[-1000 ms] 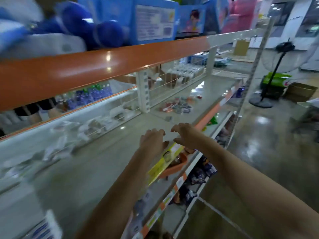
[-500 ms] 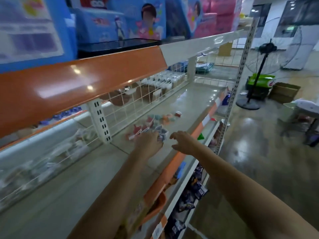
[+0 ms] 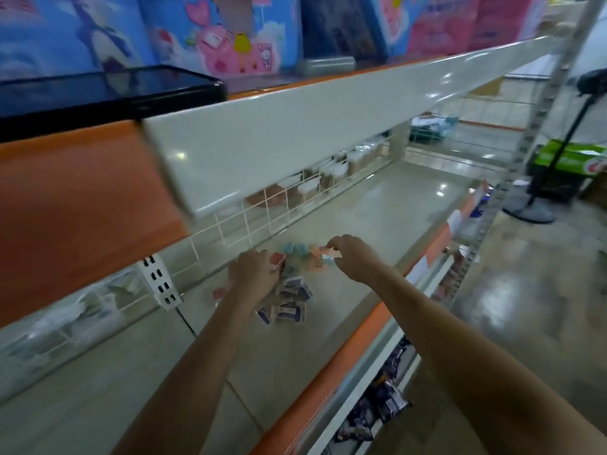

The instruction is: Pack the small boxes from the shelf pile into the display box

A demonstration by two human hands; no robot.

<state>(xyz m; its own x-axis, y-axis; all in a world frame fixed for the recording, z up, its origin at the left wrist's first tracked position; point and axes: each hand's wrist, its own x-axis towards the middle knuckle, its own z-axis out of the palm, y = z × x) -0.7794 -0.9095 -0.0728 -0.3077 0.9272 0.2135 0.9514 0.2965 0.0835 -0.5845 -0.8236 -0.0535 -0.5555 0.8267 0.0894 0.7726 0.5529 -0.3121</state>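
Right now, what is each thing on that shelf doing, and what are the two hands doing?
Pile of small colourful boxes: loose and jumbled on the shelf, none packed yet.
Left hand: down on the pile, fingers curled around a small red box.
Right hand: pinching a small pale blue box at the pile's far edge.
Beige metal shelf: mostly bare beyond the pile.
Black tablet: lying flat on the upper shelf, screen dark.
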